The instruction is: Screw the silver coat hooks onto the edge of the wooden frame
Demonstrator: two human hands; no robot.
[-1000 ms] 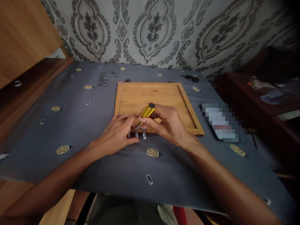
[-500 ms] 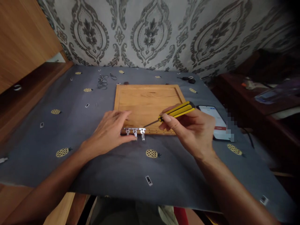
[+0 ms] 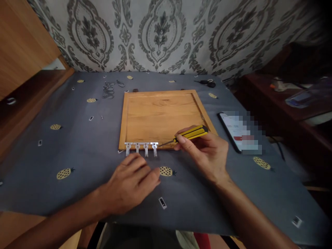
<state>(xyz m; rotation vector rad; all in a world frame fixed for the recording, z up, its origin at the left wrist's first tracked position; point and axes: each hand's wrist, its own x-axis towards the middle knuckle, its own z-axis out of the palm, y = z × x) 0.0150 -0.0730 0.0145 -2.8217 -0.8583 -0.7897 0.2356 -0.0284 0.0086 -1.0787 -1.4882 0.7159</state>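
Observation:
My right hand is closed round a screwdriver with a yellow and black handle. Its thin shaft points left, the tip close to the rightmost of several small silver metal brackets. These sit in a row along the near edge of a framed wooden board, their tabs hanging past the edge. Just in front of the board is my left hand, fingers curled in and thumb pressed against them. Whatever it may hold is hidden. It is apart from the brackets.
A phone lies right of the board. At the back are scissors and a heap of metal pieces. A tiny metal piece rests to the left. A patterned cloth covers the table; a dark red surface stands beyond its right side.
My left hand has come off the board towards me and its fingers have curled, leaving the whole bracket row in sight. The screwdriver has shifted slightly down. The whole view has shifted a little.

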